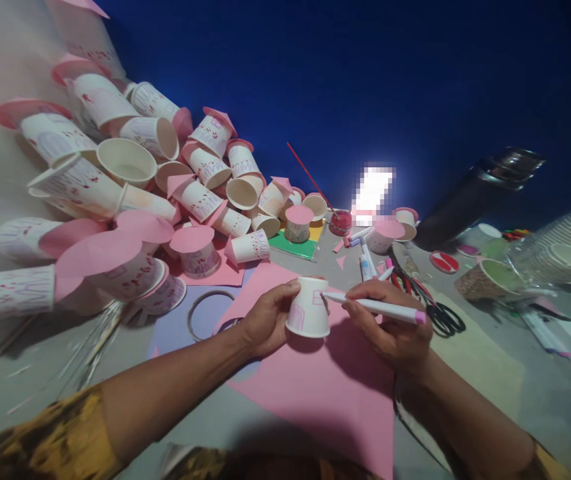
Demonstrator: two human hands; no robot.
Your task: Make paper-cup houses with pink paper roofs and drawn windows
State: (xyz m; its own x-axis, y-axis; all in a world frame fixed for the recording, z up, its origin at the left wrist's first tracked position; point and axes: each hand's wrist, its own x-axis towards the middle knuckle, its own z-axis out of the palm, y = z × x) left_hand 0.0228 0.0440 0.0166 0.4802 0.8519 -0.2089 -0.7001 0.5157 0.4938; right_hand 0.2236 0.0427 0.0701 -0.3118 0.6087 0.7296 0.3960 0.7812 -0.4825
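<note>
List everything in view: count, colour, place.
Drawn-on cup: 1, white, centre
Held pen: 1, white, pink end, centre
Loose pens: several, mostly white, right of centre
Heaped cups: many, white and pink, left
Stacked cups: several, pale, far right
Pink paper: 1+, pink, centre
Lilac paper: 1+, lilac, left of centre
Red pot: 1, red, back centre
Stick: 1, red, at pot
Scissors: 1+, black-handled, right
Flask: 1, dark, back right
Backdrop: 1, dark blue, behind
Left hand: 1, bare, on cup
Right hand: 1, bare, on pen

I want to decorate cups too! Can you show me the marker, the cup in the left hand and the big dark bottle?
Marker (390, 309): head view, on its white barrel.
Cup (309, 312): head view, on its white side.
Dark bottle (470, 193): head view, on its body.
</note>
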